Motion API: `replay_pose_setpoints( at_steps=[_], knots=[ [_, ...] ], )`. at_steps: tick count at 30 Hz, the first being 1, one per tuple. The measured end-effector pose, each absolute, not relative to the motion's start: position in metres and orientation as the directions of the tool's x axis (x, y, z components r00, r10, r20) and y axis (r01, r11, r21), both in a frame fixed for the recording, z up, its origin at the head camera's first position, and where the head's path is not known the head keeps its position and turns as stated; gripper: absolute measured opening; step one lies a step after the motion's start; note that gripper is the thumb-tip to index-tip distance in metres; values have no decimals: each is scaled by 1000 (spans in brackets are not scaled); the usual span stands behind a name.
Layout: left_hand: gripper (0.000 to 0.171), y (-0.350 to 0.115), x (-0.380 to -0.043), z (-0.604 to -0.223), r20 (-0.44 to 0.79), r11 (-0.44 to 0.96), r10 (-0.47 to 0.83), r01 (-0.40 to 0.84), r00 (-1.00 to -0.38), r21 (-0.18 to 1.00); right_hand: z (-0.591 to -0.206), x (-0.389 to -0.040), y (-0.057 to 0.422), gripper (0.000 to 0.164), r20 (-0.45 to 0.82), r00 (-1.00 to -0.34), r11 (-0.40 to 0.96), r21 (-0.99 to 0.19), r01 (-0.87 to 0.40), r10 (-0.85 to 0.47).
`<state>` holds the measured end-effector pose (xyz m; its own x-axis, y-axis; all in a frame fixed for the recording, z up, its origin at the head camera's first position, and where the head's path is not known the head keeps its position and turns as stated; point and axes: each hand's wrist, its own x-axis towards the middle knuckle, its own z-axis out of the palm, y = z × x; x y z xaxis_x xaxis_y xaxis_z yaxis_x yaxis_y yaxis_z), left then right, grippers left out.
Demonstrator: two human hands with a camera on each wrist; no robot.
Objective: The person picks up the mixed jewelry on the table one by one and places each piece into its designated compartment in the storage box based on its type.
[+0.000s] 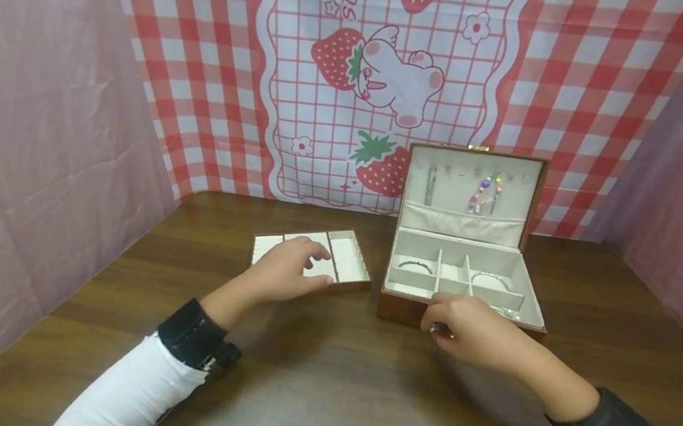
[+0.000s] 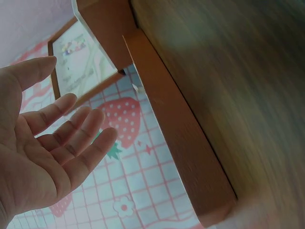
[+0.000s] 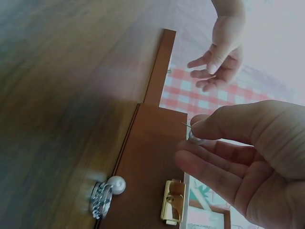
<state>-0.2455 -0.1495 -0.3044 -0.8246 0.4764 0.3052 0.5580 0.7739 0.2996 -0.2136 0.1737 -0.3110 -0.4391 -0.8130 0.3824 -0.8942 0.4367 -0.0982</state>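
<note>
My right hand (image 1: 471,331) is at the front edge of an open brown jewelry box (image 1: 401,310). In the right wrist view its thumb and fingers pinch a small silvery earring (image 3: 194,138) with a thin pin sticking out. Against the box front, low by the tabletop, are silver rings (image 3: 101,199) beside a white pearl (image 3: 116,184). Fingers spread and relaxed, my left hand (image 1: 285,268) hovers over a shallow cream-lined tray (image 1: 350,257) and holds nothing. It covers part of the tray's middle section in the head view.
Silvery bracelets (image 1: 416,264) lie in the box's compartments. Inside the raised lid (image 1: 448,191) hang a colorful bead bracelet (image 1: 487,192) and a thin chain (image 1: 430,185). A gold clasp (image 3: 172,202) sits on the box front. Behind the wooden table (image 1: 317,397) hangs a strawberry-print cloth (image 1: 207,51).
</note>
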Motion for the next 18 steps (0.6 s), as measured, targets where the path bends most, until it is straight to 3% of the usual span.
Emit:
replay_pose_setpoints(
  at_steps=[5, 18],
  knots=[
    [39, -161, -247, -306, 292, 790, 453, 531, -842, 305, -310, -217, 166, 22, 373, -443, 439, -99, -893, -815],
    [39, -199, -254, -305, 249, 853, 360, 425, -899, 303, -309, -229, 135, 20, 416, -380, 388, -68, -919, -826]
  ],
)
